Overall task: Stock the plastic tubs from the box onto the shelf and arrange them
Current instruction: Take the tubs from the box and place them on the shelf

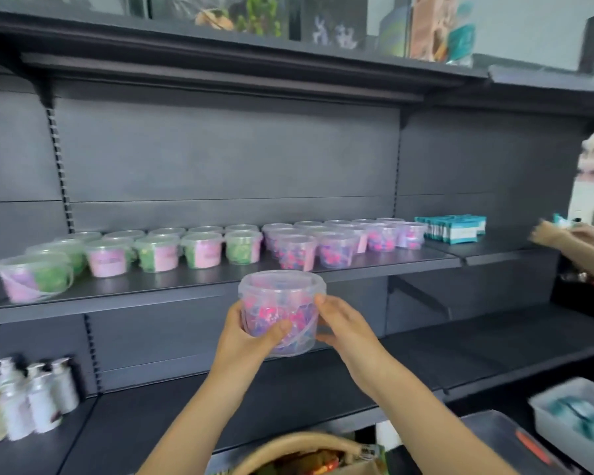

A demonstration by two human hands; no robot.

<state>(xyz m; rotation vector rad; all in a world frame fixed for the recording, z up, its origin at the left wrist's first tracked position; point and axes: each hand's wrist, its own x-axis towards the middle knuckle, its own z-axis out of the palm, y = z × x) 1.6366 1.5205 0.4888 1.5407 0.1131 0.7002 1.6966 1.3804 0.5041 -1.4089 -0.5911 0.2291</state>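
Observation:
I hold a clear plastic tub (pixel 282 303) with pink and purple contents in front of the middle shelf (pixel 186 286). My left hand (pixel 251 334) grips its left side and bottom, thumb across the front. My right hand (pixel 340 323) grips its right side. On the shelf stand rows of tubs: green and pink tubs (pixel 158 255) on the left, pink and purple tubs (pixel 336 245) on the right. The cardboard box (pixel 309 454) sits open at the bottom edge, below my arms.
Teal boxes (pixel 456 229) stand on the shelf to the right of the tubs. Another person's hands (pixel 576 234) hold something at the right edge. Pump bottles (pixel 24 399) stand on the lower shelf, left. A white tray (pixel 573 409) sits bottom right.

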